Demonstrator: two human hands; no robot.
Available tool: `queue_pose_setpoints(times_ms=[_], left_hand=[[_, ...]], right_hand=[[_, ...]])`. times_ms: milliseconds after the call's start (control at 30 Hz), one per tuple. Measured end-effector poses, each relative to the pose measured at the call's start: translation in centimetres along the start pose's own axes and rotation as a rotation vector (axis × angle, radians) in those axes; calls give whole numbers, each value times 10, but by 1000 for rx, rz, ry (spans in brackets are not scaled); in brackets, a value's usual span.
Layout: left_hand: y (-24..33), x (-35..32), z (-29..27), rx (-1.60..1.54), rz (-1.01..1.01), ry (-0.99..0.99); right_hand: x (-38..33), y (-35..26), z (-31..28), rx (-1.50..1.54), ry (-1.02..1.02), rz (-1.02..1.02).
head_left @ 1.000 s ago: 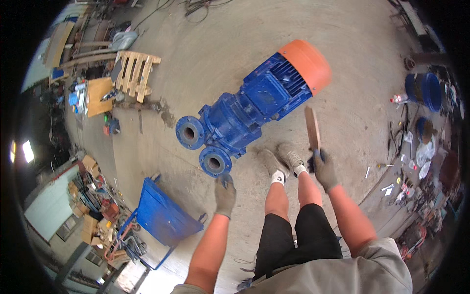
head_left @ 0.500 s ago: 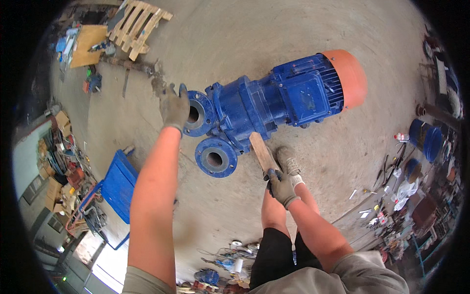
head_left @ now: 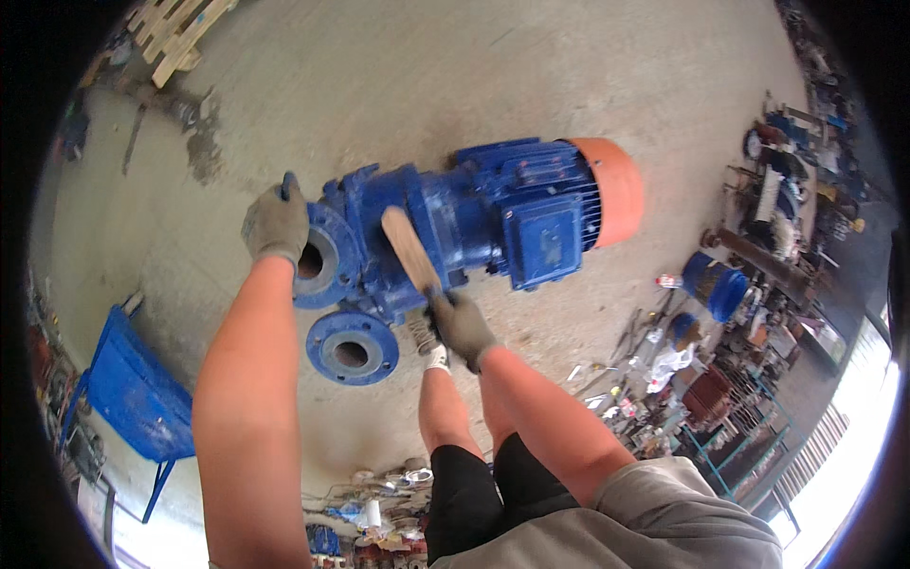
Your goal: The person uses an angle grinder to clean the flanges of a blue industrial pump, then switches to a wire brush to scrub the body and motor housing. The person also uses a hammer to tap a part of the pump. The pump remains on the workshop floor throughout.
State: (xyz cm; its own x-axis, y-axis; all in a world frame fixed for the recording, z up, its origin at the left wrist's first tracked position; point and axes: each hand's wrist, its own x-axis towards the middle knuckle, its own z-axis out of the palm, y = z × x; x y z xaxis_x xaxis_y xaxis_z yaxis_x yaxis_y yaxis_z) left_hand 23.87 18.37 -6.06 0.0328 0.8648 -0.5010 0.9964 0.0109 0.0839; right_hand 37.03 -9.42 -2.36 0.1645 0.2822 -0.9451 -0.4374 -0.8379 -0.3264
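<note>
A blue pump [head_left: 408,223] lies on the concrete floor, joined to a finned blue motor [head_left: 543,242] with an orange end cover [head_left: 616,192]. Two round blue flanges face upward at its left end. My left hand [head_left: 277,220], in a grey work glove, is closed at the left rim of the upper flange [head_left: 332,275]; its thumb sticks up and its other fingers are partly hidden. In my gloved right hand [head_left: 462,329] is a flat wooden strip [head_left: 409,248], slightly blurred, its far end over the pump casing. The lower flange [head_left: 353,349] is untouched.
My shoe [head_left: 422,332] stands close to the pump, partly behind my right hand. A blue wheelbarrow [head_left: 137,384] is at left and a wooden pallet [head_left: 180,33] at the far left. To the right are a blue bucket [head_left: 716,284], tools and piled scrap.
The wooden strip has moved up and left, from beside the pump to over its casing. My left hand remains by the upper flange. The whole view has shifted and turned.
</note>
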Motion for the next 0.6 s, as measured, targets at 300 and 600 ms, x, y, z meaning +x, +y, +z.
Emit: queue_pose_setpoints(times_ms=[300,600], left_hand=[[-2,4,0,-7,-15,-101],[-13,3,14,7,35,22]], right_hand=[[-143,-35,-200,-136,103,14],[-30,-135,-399,-887,266,-152]])
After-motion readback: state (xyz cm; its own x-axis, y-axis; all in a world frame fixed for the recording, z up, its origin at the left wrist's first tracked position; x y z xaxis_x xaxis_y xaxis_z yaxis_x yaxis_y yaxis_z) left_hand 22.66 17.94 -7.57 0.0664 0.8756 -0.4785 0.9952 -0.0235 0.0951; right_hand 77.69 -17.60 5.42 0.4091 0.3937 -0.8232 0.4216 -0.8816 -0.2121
